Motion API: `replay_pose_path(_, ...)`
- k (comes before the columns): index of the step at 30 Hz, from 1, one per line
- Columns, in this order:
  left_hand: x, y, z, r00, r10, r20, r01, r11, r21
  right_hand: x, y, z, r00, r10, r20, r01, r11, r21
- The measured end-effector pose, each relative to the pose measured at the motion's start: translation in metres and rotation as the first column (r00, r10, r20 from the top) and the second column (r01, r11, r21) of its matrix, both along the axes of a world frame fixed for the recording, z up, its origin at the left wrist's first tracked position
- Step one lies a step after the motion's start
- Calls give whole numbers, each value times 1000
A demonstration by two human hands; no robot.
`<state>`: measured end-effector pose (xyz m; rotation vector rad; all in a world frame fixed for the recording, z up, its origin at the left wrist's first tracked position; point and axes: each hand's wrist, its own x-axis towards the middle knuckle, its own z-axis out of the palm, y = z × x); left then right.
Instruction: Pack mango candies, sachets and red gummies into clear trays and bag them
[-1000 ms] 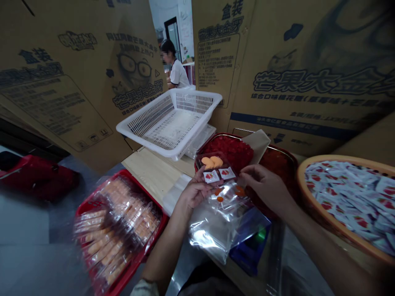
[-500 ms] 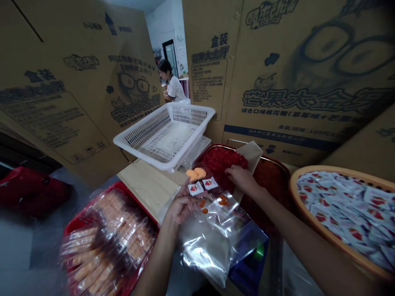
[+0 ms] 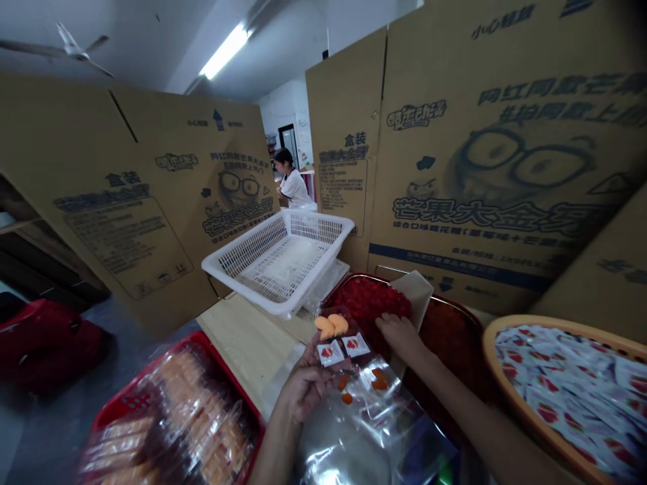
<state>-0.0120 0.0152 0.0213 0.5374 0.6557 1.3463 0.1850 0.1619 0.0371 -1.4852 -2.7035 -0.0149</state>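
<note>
My left hand (image 3: 306,384) is closed on the edge of clear plastic packaging (image 3: 344,438), which drapes down over the front of the table. Pale orange oval pieces (image 3: 331,326), two white sachets with red print (image 3: 344,349) and several small dark orange pieces (image 3: 379,379) lie on or in that plastic; which one I cannot tell. At the near right edge of a tray of small red pieces (image 3: 361,296), my right hand (image 3: 402,337) has its fingers curled and pressed together among the pieces. Whatever is between those fingertips is hidden.
A white slatted basket (image 3: 212,263) stands behind my hands. To the left, a red basket (image 3: 207,343) holds wrapped orange goods. At right are a tray of dark orange pieces (image 3: 449,320) and an orange basket (image 3: 490,343) of sachets. Tall cartons (image 3: 470,276) wall the back; a person (image 3: 294,185) is beyond.
The view has tilted up, so everything sits lower in the picture and the ceiling shows. My right hand stays at the red pieces, and my left hand keeps its hold on the plastic.
</note>
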Motion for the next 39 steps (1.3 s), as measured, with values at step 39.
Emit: replay_pose_path(39, 53, -22, 27, 979, -201, -15, 200, 978, -52, 96, -154, 43, 743, -179, -644, 273, 961, 48)
